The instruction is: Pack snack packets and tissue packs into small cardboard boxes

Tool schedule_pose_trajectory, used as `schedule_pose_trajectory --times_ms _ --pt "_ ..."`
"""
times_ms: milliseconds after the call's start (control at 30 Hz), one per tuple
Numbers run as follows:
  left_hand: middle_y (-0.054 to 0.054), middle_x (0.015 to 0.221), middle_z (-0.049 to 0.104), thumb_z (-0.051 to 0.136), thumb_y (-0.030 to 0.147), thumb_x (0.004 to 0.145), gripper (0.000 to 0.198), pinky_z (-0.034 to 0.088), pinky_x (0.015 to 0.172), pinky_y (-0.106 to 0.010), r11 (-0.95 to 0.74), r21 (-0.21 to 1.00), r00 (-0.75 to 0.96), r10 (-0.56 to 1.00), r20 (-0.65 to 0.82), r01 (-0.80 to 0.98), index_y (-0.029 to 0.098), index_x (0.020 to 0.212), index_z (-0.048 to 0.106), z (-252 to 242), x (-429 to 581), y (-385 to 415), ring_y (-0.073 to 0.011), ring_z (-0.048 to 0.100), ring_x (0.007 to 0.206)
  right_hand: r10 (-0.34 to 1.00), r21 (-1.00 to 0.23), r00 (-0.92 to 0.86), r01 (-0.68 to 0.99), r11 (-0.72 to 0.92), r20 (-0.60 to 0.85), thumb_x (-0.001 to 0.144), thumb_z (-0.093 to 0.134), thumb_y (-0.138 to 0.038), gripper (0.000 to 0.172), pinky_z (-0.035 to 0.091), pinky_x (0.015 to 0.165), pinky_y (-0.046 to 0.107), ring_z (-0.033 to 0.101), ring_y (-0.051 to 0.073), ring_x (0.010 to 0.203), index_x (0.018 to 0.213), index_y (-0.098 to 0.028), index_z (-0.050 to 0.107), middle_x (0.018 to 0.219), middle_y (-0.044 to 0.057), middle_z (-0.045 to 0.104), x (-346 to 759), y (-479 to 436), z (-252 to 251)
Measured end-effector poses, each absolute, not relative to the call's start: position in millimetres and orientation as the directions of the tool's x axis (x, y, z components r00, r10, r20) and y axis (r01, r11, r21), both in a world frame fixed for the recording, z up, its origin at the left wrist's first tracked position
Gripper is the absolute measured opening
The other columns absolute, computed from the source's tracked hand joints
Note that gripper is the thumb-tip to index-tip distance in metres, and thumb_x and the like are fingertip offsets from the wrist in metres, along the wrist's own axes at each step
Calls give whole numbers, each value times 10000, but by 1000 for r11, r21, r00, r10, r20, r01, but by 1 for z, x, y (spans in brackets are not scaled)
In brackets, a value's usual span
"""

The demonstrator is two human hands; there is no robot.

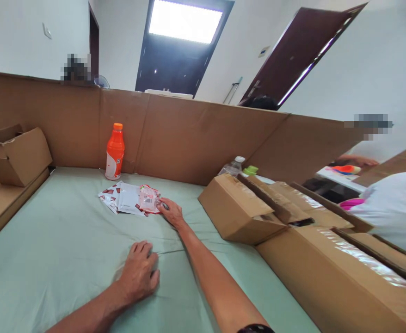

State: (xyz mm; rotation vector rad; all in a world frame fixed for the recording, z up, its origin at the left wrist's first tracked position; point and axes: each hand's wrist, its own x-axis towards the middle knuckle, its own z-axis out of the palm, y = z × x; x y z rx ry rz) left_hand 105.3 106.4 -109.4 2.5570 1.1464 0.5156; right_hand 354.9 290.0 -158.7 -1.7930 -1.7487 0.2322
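Observation:
My right hand (171,212) reaches forward and pinches the right edge of a clear and pink plastic packet (149,199) with a barcode label. That packet overlaps a white packet (129,198), and a white packet with dark red patterns (110,196) lies to its left. My left hand (139,268) rests on the green cloth (67,249), nearer to me, holding nothing; its fingers are slightly bent and its thumb stands apart. Behind the packets an orange bottle (114,152) with an orange cap stands upright.
Open cardboard boxes (237,208) line the right side, and another box (19,152) stands at the left. A cardboard wall (189,134) closes off the back. Behind the right boxes are a clear bottle (236,166) and something green (250,170). A person in white (393,208) is at the right.

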Motion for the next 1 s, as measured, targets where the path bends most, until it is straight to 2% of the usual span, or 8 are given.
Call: schedule_pose_trajectory --times_ms 333,633,833,1000 --pt "-131 1363 636 688 192 846 251 447 1166 -529 -643 403 607 760 230 652 202 1097 684 -111 105 105 -318 555 1304 952 -497 120 867 38 282 1002 667 -407 397 420 1163 576 593 289 1332 1345 -207 660 1410 106 655 350 288 -155" --pt "-133 1398 627 688 195 852 270 441 1174 -521 -638 401 608 763 218 657 200 1122 689 -111 104 106 -315 544 1340 956 -492 120 870 29 268 997 668 -384 375 403 1172 562 572 289 1354 1325 -202 668 1441 107 636 348 288 -153" --pt "-141 1414 634 696 195 846 289 443 1181 -523 -634 384 604 768 213 671 190 1135 700 -110 104 106 -325 552 1348 949 -513 148 858 16 277 1024 499 -402 398 431 1143 451 604 247 1326 1369 -304 671 1417 51 685 349 290 -153" --pt "-135 1420 638 688 181 837 310 455 1175 -524 -642 371 606 763 223 671 195 1146 696 -112 104 106 -322 559 1348 948 -513 148 858 20 284 968 569 -426 366 419 1146 448 599 254 1329 1280 -338 737 1401 27 696 349 291 -154"
